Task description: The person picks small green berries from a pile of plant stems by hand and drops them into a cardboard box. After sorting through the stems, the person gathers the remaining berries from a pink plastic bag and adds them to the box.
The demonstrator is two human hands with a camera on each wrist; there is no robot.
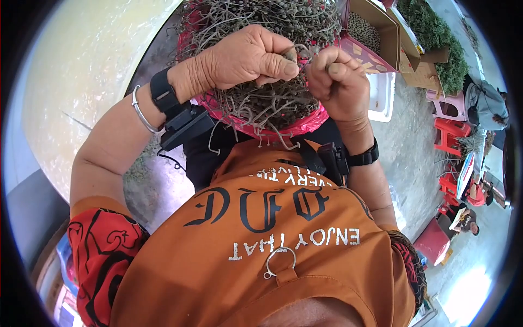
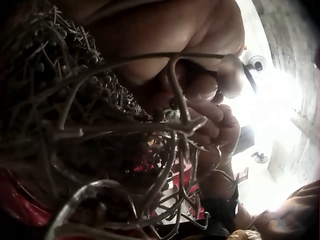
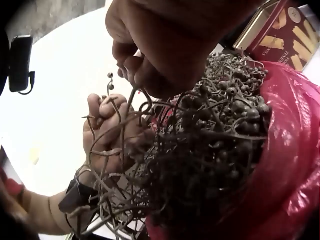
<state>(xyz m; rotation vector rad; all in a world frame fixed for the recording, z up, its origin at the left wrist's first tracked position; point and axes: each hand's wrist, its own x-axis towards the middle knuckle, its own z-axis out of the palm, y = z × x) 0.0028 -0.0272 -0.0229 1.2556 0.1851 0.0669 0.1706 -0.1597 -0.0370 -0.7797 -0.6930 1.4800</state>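
Observation:
A heap of thin, tangled grey-brown stems with small round berries point(image 1: 272, 106) point(image 3: 240, 107) fills a pink plastic bag point(image 1: 305, 124) point(image 3: 295, 135) between the arms. Above the heap, the left hand point(image 1: 248, 59) point(image 2: 175, 30) point(image 3: 112, 130) pinches a curved stem between thumb and fingers. Close beside it, the right hand point(image 1: 342, 82) point(image 2: 215, 127) point(image 3: 160, 50) has its thumb and curled fingers around part of a thin stem. The hands do not touch each other. Loose stems hang over the bag's near edge. The fingertips are partly hidden in both wrist views.
A pale round table point(image 1: 65, 82) stands at the left. Beyond the right hand are a carton point(image 1: 403, 41) holding round berries point(image 1: 364, 32), a white tray point(image 1: 389, 98) and green plants point(image 1: 452, 68). Red stools point(image 1: 452, 132) and people are farther right.

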